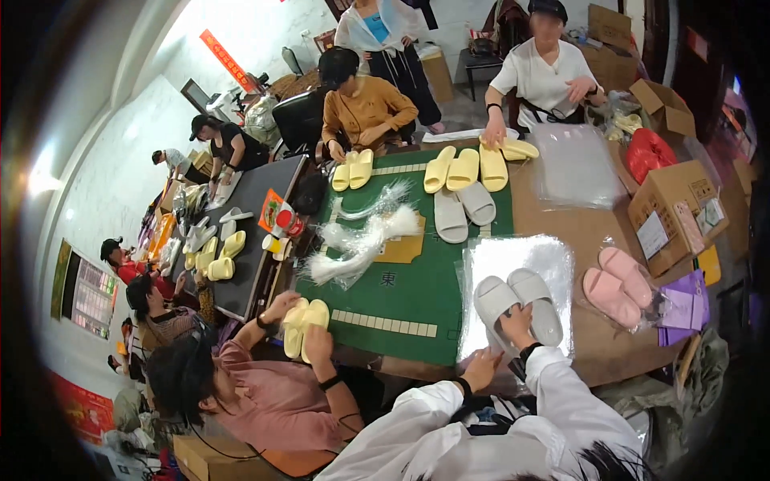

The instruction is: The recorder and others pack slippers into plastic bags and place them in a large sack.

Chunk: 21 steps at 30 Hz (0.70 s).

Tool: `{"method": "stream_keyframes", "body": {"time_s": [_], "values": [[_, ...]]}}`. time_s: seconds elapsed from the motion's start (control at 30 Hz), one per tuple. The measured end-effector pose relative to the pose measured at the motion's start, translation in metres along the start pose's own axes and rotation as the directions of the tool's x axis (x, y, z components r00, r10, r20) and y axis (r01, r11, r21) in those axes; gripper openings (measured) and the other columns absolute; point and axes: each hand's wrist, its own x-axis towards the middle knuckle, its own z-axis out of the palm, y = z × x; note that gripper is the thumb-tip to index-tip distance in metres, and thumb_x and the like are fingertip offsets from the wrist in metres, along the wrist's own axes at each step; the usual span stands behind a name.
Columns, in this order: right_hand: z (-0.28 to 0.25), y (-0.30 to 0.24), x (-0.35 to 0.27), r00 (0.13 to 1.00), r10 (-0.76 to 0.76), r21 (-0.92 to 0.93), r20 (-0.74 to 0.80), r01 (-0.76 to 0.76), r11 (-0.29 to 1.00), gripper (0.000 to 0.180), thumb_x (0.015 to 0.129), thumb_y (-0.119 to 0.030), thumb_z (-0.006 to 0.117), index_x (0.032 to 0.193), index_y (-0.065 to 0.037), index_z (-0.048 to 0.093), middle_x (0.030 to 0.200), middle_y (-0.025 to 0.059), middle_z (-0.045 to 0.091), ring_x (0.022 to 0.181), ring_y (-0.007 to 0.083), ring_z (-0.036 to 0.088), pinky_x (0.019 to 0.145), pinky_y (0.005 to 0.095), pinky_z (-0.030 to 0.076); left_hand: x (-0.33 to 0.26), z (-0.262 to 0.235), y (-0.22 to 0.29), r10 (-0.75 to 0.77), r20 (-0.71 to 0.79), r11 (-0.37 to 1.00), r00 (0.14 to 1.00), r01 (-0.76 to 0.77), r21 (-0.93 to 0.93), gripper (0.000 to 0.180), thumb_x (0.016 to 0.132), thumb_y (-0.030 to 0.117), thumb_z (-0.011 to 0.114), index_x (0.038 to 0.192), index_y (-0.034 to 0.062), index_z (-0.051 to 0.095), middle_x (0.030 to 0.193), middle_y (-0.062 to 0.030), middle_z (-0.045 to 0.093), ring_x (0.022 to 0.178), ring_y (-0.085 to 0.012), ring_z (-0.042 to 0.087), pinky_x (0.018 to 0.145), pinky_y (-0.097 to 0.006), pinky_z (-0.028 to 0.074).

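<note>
My right hand (517, 324) grips a pair of grey slippers (491, 298) by the heel part, fingers closed over the left slipper's edge. The pair lies side by side, toes away from me, over a stack of clear plastic bags (507, 255). Lower and to the left, my left hand (483, 370) has its fingers drawn together at the near edge of a bag, just below the slippers' heels. A bagged pair of pink slippers (616, 287) rests to the right. Another grey pair (451, 218) lies farther off on the green mat.
White plastic ties (365, 244) lie on the green mat (401, 293). Co-workers around the table handle yellow slippers (463, 168). More clear bags (573, 164), a cardboard box (674, 212) and purple packaging (682, 309) are at the right. A co-worker's arm (327, 373) is close on my left.
</note>
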Motion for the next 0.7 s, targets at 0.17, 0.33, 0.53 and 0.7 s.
{"method": "stream_keyframes", "body": {"time_s": [0.17,0.33,0.53,0.7], "values": [[-0.010,0.028,0.029,0.952,-0.284,0.089,-0.113,0.294,0.952,0.032,0.078,-0.032,0.055,0.096,-0.005,0.060,0.097,0.0194,0.060,0.101,0.0364,0.050,0.091,0.0512,0.033,0.022,-0.050,-0.008,-0.145,0.154,0.975,0.977,0.167,-0.147,0.030,0.080,0.014,0.045,0.106,0.0012,0.053,0.084,-0.0142,0.061,0.082,-0.0311,0.057,0.076,-0.039,0.042],[-0.089,0.036,0.020,0.937,-0.278,0.421,-0.209,0.343,0.840,0.033,0.075,-0.022,0.063,0.100,0.000,0.060,0.086,0.0131,0.061,0.081,0.0240,0.056,0.074,0.0335,0.043,0.041,-0.041,-0.042,-0.188,0.049,0.929,0.981,0.193,-0.314,0.027,0.076,0.006,0.046,0.101,0.0040,0.057,0.087,-0.0111,0.061,0.081,-0.0312,0.056,0.077,-0.041,0.042],[-0.206,0.068,-0.088,0.958,-0.208,0.482,0.200,0.089,0.872,0.029,0.074,-0.007,0.054,0.101,0.001,0.062,0.085,-0.0005,0.060,0.078,0.0094,0.052,0.070,0.0244,0.042,0.060,-0.030,-0.051,-0.183,-0.389,0.926,0.903,0.026,-0.376,0.022,0.074,-0.001,0.051,0.093,0.0008,0.061,0.094,-0.0129,0.058,0.084,-0.0311,0.053,0.076,-0.040,0.043],[-0.187,0.112,-0.135,0.804,-0.296,0.282,0.515,0.167,0.945,0.012,0.069,-0.008,0.059,0.066,-0.003,0.049,0.063,0.0013,0.044,0.064,0.0117,0.042,0.060,0.0289,0.037,0.078,-0.029,-0.052,-0.347,-0.338,0.863,0.875,0.157,-0.481,0.015,0.077,0.002,0.054,0.089,0.0016,0.064,0.090,-0.0126,0.058,0.084,-0.0302,0.053,0.077,-0.038,0.043]]}}
